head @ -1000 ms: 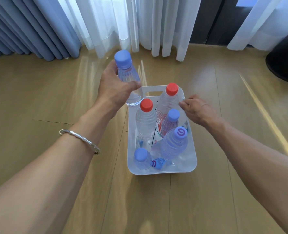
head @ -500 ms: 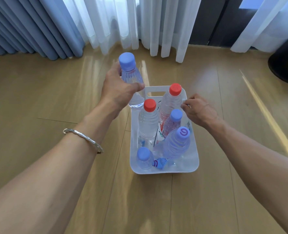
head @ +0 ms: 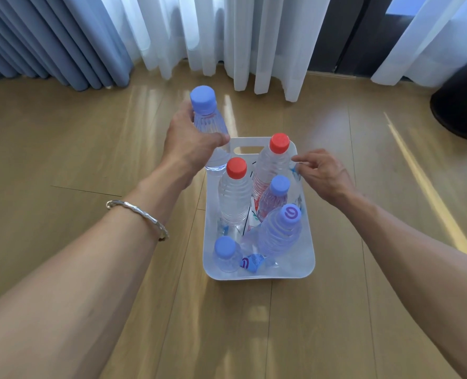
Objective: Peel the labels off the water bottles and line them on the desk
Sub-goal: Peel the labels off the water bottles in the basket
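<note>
Hardly anything shifted vs 0.5 s ago: left hand point(head: 191, 143) kept its grip round the blue-cap bottle point(head: 207, 119), upright just over the far-left corner of the white bin point(head: 259, 274). Right hand point(head: 325, 176) stayed at the right rim, fingers curled; couldn't tell if they pinched anything. Bin held 2 red-cap bottles point(head: 233, 198), 3 blue-cap ones, plus label scraps point(head: 252, 214). Purple swirl logo on one cap point(head: 293, 213); other print unreadable.
</note>
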Demonstrator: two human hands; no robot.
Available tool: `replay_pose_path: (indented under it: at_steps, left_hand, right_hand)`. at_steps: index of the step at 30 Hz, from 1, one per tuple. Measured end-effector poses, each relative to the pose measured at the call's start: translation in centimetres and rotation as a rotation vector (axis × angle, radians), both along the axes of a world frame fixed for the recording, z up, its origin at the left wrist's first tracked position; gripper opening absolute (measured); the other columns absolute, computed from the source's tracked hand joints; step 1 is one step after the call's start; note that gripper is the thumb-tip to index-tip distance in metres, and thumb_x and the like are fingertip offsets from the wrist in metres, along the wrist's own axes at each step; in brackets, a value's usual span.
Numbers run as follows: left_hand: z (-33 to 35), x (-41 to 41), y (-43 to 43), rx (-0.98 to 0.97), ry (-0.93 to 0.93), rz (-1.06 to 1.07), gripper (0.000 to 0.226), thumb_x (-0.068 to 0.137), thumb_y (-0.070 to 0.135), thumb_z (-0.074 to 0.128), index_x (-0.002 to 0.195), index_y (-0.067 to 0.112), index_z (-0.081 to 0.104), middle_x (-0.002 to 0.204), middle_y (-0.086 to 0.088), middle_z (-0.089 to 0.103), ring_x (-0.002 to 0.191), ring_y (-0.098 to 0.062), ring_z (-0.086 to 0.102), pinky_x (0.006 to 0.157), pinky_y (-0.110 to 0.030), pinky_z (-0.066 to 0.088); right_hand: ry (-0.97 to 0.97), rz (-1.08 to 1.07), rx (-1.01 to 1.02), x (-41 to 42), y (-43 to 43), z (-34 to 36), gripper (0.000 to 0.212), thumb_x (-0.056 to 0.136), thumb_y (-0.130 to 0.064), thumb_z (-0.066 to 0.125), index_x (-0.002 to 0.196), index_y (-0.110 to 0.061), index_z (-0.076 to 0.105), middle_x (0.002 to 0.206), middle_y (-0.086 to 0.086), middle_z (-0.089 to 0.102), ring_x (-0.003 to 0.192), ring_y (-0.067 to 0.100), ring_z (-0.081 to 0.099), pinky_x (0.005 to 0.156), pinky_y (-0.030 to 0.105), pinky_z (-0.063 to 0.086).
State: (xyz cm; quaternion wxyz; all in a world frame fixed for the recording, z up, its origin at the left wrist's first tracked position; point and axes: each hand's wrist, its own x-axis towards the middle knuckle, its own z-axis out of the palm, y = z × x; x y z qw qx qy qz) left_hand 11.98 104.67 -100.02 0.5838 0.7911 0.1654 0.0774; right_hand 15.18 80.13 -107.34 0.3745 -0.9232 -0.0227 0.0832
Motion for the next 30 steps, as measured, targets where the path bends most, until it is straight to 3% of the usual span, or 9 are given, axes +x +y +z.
replay_pose_path:
  at_steps: [4,8,13,17,21,25,27,30]
  left_hand:
    - [-0.7,0.3,-0.3,0.046,0.054,0.007,0.060,0.063,0.006,0.077,0.118,0.018,0.055,0.102,0.003,0.060,0.103,-0.024,0.062,0.089,-0.039,0.052]
    - [-1.2,0.6,-1.1,0.044,0.084,-0.017,0.054,0.062,0.011,0.076,0.112,0.023,0.056,0.102,0.002,0.062,0.105,-0.025,0.062,0.093,-0.040,0.052]
    - [-2.3,1.1,-2.0,0.086,0.109,-0.072,0.040,0.067,0.019,0.074,0.104,0.018,0.060,0.097,-0.002,0.067,0.089,-0.022,0.064,0.084,-0.036,0.053]
    - [-3.7,1.6,-2.4,0.111,0.208,-0.071,0.029,0.069,0.006,0.075,0.091,0.018,0.061,0.087,-0.001,0.064,0.079,-0.020,0.057,0.076,-0.031,0.050]
    - [-5.0,1.1,-1.8,0.153,0.313,-0.099,0.031,0.053,0.018,0.067,0.084,0.020,0.066,0.082,-0.001,0.067,0.076,-0.021,0.058,0.075,-0.034,0.053]
    - [-5.5,0.8,-1.0,0.159,0.337,-0.088,0.027,0.063,0.021,0.073,0.087,0.025,0.063,0.087,0.002,0.066,0.081,-0.019,0.059,0.083,-0.036,0.054]
    - [-5.3,0.9,-1.0,0.126,0.314,-0.125,0.032,0.070,0.015,0.075,0.096,0.026,0.061,0.095,0.001,0.066,0.088,-0.017,0.060,0.089,-0.037,0.052]
    - [-4.6,0.8,-1.2,0.045,0.295,-0.189,0.032,0.071,0.014,0.075,0.095,0.028,0.061,0.104,-0.003,0.068,0.092,-0.017,0.062,0.093,-0.038,0.051]
  right_hand:
    - [-0.049,-0.071,0.028,0.4,0.5,0.8,0.028,0.093,-0.018,0.048,0.113,-0.021,0.068,0.120,-0.003,0.055,0.091,0.012,0.055,0.078,0.021,0.039]
    - [-0.087,-0.102,0.087,0.8,1.4,1.6,0.027,0.094,-0.017,0.048,0.112,-0.019,0.067,0.120,0.000,0.056,0.094,0.009,0.055,0.081,0.019,0.039]
    - [-0.096,-0.093,0.082,0.5,1.5,2.2,0.029,0.093,-0.014,0.047,0.115,-0.017,0.066,0.116,-0.003,0.054,0.096,0.009,0.053,0.082,0.017,0.039]
    - [-0.071,-0.083,0.078,0.2,0.9,2.3,0.029,0.092,-0.013,0.046,0.112,-0.018,0.066,0.114,0.000,0.058,0.092,0.008,0.053,0.064,0.000,0.034]
    - [-0.051,-0.068,0.113,0.1,1.0,2.9,0.027,0.093,-0.015,0.049,0.114,-0.018,0.066,0.111,0.001,0.063,0.092,0.008,0.056,0.064,0.003,0.035]
    - [-0.051,-0.031,0.180,0.2,1.8,3.7,0.030,0.093,-0.015,0.051,0.121,-0.019,0.060,0.097,-0.009,0.060,0.080,0.000,0.053,0.062,-0.002,0.039]
    - [-0.054,-0.016,0.188,0.2,2.1,3.5,0.031,0.093,-0.018,0.051,0.123,-0.020,0.058,0.088,-0.015,0.055,0.077,-0.001,0.051,0.067,0.005,0.040]
    - [-0.043,-0.011,0.176,-0.1,2.3,2.7,0.029,0.093,-0.018,0.050,0.121,-0.020,0.058,0.082,-0.014,0.054,0.079,0.005,0.052,0.071,0.014,0.042]
